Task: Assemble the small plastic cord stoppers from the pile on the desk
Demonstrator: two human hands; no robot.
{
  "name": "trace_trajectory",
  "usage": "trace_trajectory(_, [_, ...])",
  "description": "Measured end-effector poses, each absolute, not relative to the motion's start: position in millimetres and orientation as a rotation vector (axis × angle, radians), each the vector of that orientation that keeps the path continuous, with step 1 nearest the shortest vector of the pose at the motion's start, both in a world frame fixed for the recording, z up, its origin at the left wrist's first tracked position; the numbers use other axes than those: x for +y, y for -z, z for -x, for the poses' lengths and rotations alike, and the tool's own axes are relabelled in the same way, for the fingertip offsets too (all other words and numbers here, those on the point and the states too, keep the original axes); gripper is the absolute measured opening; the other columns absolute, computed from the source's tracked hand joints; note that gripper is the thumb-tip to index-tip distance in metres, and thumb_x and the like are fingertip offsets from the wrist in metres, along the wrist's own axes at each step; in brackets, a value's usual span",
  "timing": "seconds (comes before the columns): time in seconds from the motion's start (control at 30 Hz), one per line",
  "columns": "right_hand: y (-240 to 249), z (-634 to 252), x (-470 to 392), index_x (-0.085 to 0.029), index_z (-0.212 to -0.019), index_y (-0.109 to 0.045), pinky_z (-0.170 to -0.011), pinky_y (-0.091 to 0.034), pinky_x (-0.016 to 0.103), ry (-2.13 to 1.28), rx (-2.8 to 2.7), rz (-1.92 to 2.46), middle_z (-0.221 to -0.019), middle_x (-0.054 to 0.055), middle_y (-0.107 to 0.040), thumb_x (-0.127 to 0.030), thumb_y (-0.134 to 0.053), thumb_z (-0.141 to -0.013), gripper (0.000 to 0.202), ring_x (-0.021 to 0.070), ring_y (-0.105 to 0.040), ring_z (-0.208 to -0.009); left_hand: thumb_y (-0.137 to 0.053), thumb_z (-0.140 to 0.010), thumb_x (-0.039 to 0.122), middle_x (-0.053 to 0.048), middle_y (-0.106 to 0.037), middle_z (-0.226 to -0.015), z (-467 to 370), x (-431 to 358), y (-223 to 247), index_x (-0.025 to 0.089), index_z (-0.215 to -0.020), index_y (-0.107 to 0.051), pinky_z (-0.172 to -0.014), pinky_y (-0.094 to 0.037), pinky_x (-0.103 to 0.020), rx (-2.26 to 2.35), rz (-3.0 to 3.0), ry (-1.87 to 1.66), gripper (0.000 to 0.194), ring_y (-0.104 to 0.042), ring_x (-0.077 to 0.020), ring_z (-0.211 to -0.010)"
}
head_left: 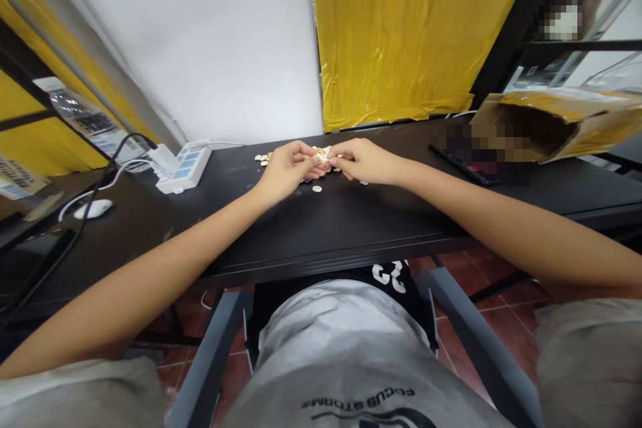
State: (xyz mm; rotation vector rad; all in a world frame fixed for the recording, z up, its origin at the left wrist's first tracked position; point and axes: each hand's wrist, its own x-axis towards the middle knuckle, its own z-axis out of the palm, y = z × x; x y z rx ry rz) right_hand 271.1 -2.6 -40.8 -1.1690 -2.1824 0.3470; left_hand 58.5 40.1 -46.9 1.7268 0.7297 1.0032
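Note:
My left hand (295, 166) and my right hand (365, 160) meet over the far part of the black table. Thumb and fingers of both are pinched together around a small white piece (322, 158) between them, too small to make out exactly. Beneath and behind the fingers lies a loose heap of cream button-like discs (328, 149), partly hidden by my hands. Several more pale discs (261, 159) rest left of my left hand. One cream disc (317, 188) lies alone, nearer to me. A dark purple piece (307, 180) shows just under my left fingers.
On the left stand a white power strip (186, 167) with a plugged-in charger, a white mouse (93, 208) and a plastic bottle (85, 114). To the right, a phone (464, 162) lies before an open cardboard box (562, 124). The black table (326, 227) meets a white wall.

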Motion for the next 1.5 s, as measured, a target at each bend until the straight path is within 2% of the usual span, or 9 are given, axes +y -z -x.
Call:
trace_trajectory(0.13, [45,-273,2,-0.014,-0.092,-0.076,-0.075,-0.039,0.028,-0.259,-2.277,1.064,-0.086,0.005,-0.074,-0.016,-0.052,-0.098,0.025,0.0158,-0.061,-0.076,-0.081,-0.093,0.016,-0.008,-0.082,-0.084,-55,40,50,0.014,-0.092,-0.069,-0.074,-0.065,-0.025,0.639,-1.912,-1.029,0.012,-0.081,-0.0162,-0.076])
trace_trajectory(0.23, [45,-272,0,-0.014,-0.094,-0.076,-0.074,-0.038,0.028,-0.308,-2.255,1.033,-0.079,0.002,-0.07,-0.019,-0.051,-0.098,0.026,0.0157,-0.058,-0.071,-0.081,-0.093,0.019,-0.009,-0.083,-0.086,-54,37,48,0.014,-0.093,-0.071,-0.076,-0.065,-0.025,0.619,-1.974,-1.035,0.012,-0.081,-0.0163,-0.078])
trace_trajectory(0.4, [35,-271,-8,-0.016,-0.085,-0.07,-0.069,-0.036,0.028,-0.357,-2.176,1.067,-0.07,-0.001,-0.062,-0.025,-0.052,-0.097,0.023,0.0144,-0.052,-0.066,-0.076,-0.094,0.012,-0.008,-0.082,-0.08,-60,35,41,0.014,-0.09,-0.067,-0.072,-0.066,-0.026,0.728,-1.743,-1.04,0.01,-0.081,-0.0168,-0.073])
trace_trajectory(0.7, [41,-270,-4,-0.016,-0.086,-0.067,-0.065,-0.035,0.028,-0.313,-2.176,1.053,-0.069,-0.001,-0.06,-0.035,-0.05,-0.099,0.028,0.0147,-0.051,-0.064,-0.08,-0.09,0.012,-0.007,-0.082,-0.077,-60,38,42,0.015,-0.087,-0.065,-0.068,-0.065,-0.025,0.725,-1.733,-1.037,0.016,-0.081,-0.0167,-0.071])
trace_trajectory(0.93, [40,-269,-5,-0.017,-0.083,-0.064,-0.069,-0.037,0.028,-0.318,-2.16,1.05,-0.072,0.001,-0.063,-0.032,-0.049,-0.102,0.028,0.0154,-0.054,-0.069,-0.086,-0.086,0.017,-0.008,-0.082,-0.079,-59,36,41,0.014,-0.087,-0.068,-0.069,-0.066,-0.026,0.706,-1.759,-1.076,0.019,-0.081,-0.0176,-0.073])
trace_trajectory(1.23, [45,-272,-4,-0.014,-0.102,-0.078,-0.073,-0.036,0.029,-0.116,-2.267,1.202,-0.097,0.009,-0.079,-0.024,-0.051,-0.103,0.028,0.0197,-0.064,-0.082,-0.084,-0.085,0.015,-0.007,-0.08,-0.077,-56,37,49,0.015,-0.085,-0.069,-0.068,-0.065,-0.025,0.695,-1.922,-0.987,0.015,-0.08,-0.0176,-0.07])
trace_trajectory(1.4, [38,-272,-7,-0.014,-0.102,-0.078,-0.071,-0.037,0.028,-0.139,-2.258,1.19,-0.092,0.008,-0.078,-0.022,-0.052,-0.103,0.028,0.0192,-0.064,-0.078,-0.082,-0.086,0.019,-0.008,-0.08,-0.078,-56,36,44,0.016,-0.086,-0.07,-0.069,-0.065,-0.026,0.698,-1.964,-1.015,0.013,-0.08,-0.0178,-0.071])
trace_trajectory(1.5, [34,-273,-8,-0.015,-0.106,-0.08,-0.074,-0.038,0.028,-0.149,-2.28,1.172,-0.1,0.009,-0.081,-0.019,-0.052,-0.102,0.029,0.0203,-0.067,-0.085,-0.081,-0.088,0.024,-0.008,-0.081,-0.082,-54,35,42,0.015,-0.089,-0.071,-0.071,-0.065,-0.027,0.692,-1.996,-1.025,0.014,-0.081,-0.0195,-0.075])
